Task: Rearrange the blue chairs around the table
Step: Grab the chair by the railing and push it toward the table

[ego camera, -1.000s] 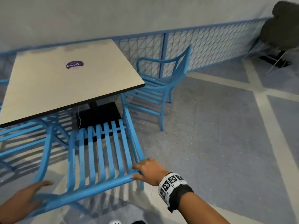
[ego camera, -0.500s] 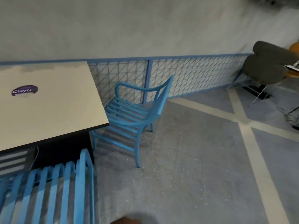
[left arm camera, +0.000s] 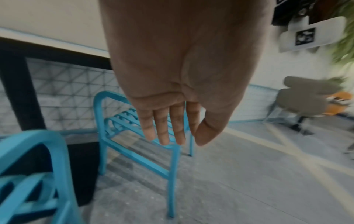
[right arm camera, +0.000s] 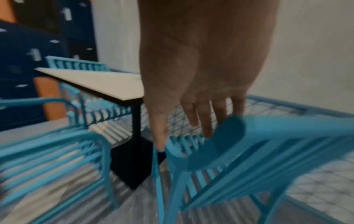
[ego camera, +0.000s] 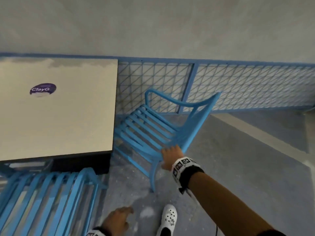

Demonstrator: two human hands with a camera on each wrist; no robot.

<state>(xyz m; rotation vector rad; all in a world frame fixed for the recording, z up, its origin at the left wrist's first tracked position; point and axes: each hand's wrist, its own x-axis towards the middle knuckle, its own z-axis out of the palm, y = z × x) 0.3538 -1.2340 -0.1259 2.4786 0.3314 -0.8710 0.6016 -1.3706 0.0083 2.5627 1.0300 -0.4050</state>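
One hand – R point(ego camera: 172, 155) – on blue chair point(ego camera: 150, 130); L point(ego camera: 117, 218) free

floor point(ego camera: 238, 167): grey, pale stripes | on it: table point(ego camera: 68, 116), two blue chairs point(ego camera: 150, 130), white shoe point(ego camera: 168, 217)

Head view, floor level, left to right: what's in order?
Near blue chair → left hand → white shoe → right hand on the far blue chair.

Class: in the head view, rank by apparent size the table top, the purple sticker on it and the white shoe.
1. table top
2. white shoe, though it is nearer the camera
3. purple sticker
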